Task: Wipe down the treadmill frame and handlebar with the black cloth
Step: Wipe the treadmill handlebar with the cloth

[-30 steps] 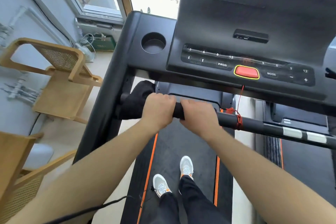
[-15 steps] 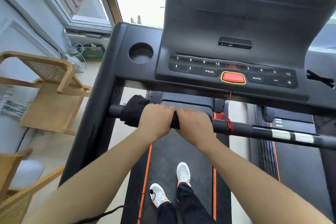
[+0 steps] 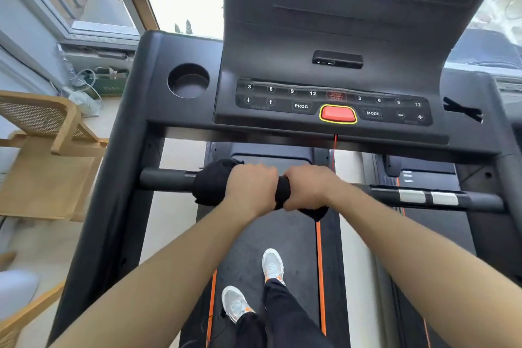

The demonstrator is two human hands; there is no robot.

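— Gripping the handlebar (image 3: 169, 179) with both hands, are we?

— Yes. Our left hand (image 3: 252, 186) and our right hand (image 3: 309, 188) sit side by side on the bar, knuckles up, fingers curled over and closed around it. Both are closed on the black cloth (image 3: 210, 182), which is wrapped around the bar under our palms.

— Where does the cloth show?

— A thick bunch bulges out just left of our left hand. A narrow strip shows in the gap between our two hands, and a small corner hangs below our right hand.

— And the bar itself?

— Bare black bar runs left from the cloth to the left upright of the treadmill frame (image 3: 113, 178). To the right of our right hand it carries on, with two silver patches (image 3: 428, 197) well along it.

— What lies beyond our hands?

— Above them is the console. A red button (image 3: 337, 114) ringed in yellow sits above and a little right of our right hand, and a thin red cord (image 3: 334, 150) drops from it toward that hand. A round cup holder (image 3: 188, 80) lies above and left of our left hand.

— And below?

— Our two pale shoes (image 3: 272, 264) stand on the dark belt (image 3: 282, 234). A wooden chair (image 3: 48, 150) stands far to the left of our left hand, beyond the frame.
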